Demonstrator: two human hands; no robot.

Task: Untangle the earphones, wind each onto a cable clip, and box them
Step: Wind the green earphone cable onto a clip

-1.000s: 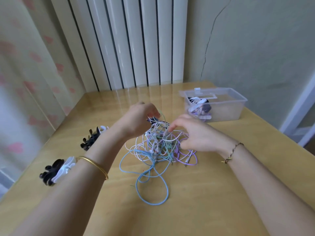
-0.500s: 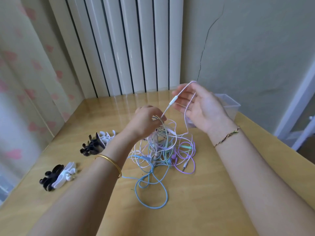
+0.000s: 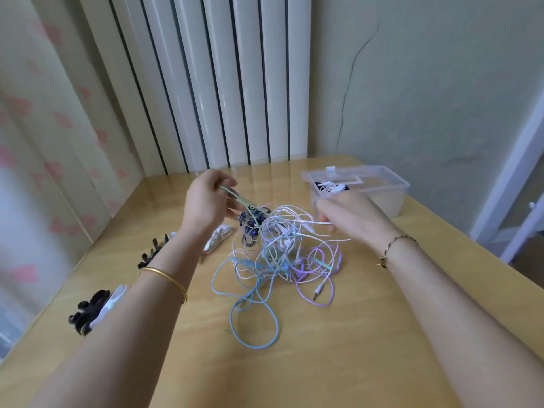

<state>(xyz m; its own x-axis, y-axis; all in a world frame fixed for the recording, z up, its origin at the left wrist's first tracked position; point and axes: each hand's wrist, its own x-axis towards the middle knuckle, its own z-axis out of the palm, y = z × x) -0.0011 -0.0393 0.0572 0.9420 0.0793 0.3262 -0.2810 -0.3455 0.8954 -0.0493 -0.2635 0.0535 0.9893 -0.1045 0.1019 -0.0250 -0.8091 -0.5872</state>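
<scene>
A tangle of earphones (image 3: 279, 254) in white, blue, purple, green and dark cords lies mid-table. My left hand (image 3: 206, 204) is raised over its far left side and pinches a green cord that runs down into the pile. My right hand (image 3: 350, 213) hovers at the pile's right and grips a white cord stretched sideways from the heap. Black and white cable clips (image 3: 94, 310) lie at the left, with more clips (image 3: 153, 251) behind my left arm and a white clip (image 3: 219, 237) beside the pile. A clear plastic box (image 3: 391, 189) at the back right holds a wound white earphone.
The wooden table (image 3: 323, 363) is bordered by a white ribbed radiator (image 3: 235, 83) at the back, a curtain (image 3: 44, 142) on the left and a cracked wall on the right. The right table edge drops off near a white frame.
My right hand has come down from above the box to the pile's right side, with a white cord in its grip. My left hand has lifted a green cord up and leftwards.
</scene>
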